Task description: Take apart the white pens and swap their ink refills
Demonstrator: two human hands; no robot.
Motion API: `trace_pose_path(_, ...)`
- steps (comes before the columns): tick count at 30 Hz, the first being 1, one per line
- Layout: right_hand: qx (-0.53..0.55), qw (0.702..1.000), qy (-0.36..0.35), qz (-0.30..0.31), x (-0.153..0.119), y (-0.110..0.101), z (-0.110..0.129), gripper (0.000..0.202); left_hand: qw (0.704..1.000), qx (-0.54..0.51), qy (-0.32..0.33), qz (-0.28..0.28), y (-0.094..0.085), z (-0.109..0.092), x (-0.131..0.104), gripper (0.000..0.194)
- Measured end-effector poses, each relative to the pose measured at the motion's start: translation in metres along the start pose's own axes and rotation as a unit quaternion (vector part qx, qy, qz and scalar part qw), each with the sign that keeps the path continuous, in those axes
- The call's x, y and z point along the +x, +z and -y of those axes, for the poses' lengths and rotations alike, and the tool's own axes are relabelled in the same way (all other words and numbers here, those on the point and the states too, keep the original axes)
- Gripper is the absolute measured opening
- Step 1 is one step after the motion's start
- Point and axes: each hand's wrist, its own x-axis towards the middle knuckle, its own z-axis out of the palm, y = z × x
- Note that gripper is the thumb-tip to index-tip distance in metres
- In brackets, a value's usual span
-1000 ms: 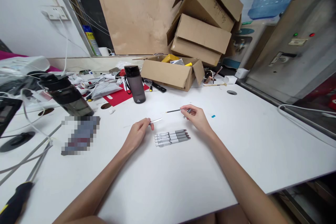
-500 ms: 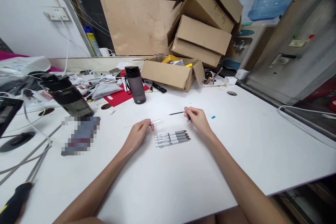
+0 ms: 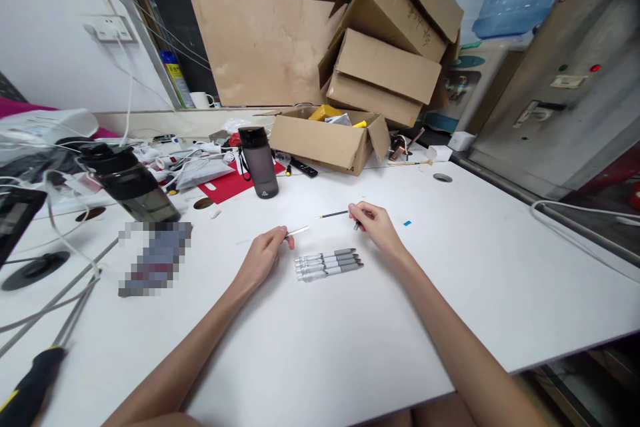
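Note:
My left hand (image 3: 266, 248) is closed in a pinch on a clear pen barrel (image 3: 299, 231), whose free end points right. Across from it, my right hand (image 3: 371, 221) pinches a thin dark pen refill (image 3: 334, 215) by its right end, the light tip pointing left toward the barrel. A small gap separates refill and barrel. A short dark piece also shows under my right fingers; its kind is hard to make out. Just below both hands, several grey and clear pens (image 3: 329, 265) lie side by side on the white table (image 3: 320, 340).
A dark water bottle (image 3: 259, 163) stands behind my hands, with an open cardboard box (image 3: 320, 137) beyond it. Another bottle (image 3: 133, 183) is at the left, near cables and a blurred-out flat object (image 3: 157, 260). A screwdriver handle (image 3: 33, 380) lies front left, a blue scrap (image 3: 407, 223) at right.
My right hand has shifted very slightly left with the refill, toward the barrel. My left hand stays in place, and the pens on the table have not moved.

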Motion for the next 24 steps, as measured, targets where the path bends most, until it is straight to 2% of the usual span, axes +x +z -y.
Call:
trace_pose_path(4, -0.009, 1.000, -0.013, 0.010, 0.0005, 0.0001, 0.0001, 0.030, 1.000, 0.012, 0.007, -0.002, 0.0002, -0.0016, -0.0009, 0.055)
trace_pose_path(12, -0.008, 0.999, -0.033, 0.009, 0.0010, -0.0019, -0.0007, 0.025, 1.000, 0.007, 0.009, 0.004, 0.0018, -0.0001, 0.0017, 0.055)
trace_pose_path(24, -0.017, 1.000, -0.008, 0.008, 0.0015, -0.0036, -0.0037, 0.031, 1.000, -0.005, 0.004, 0.000, 0.0014, 0.0016, 0.0017, 0.053)
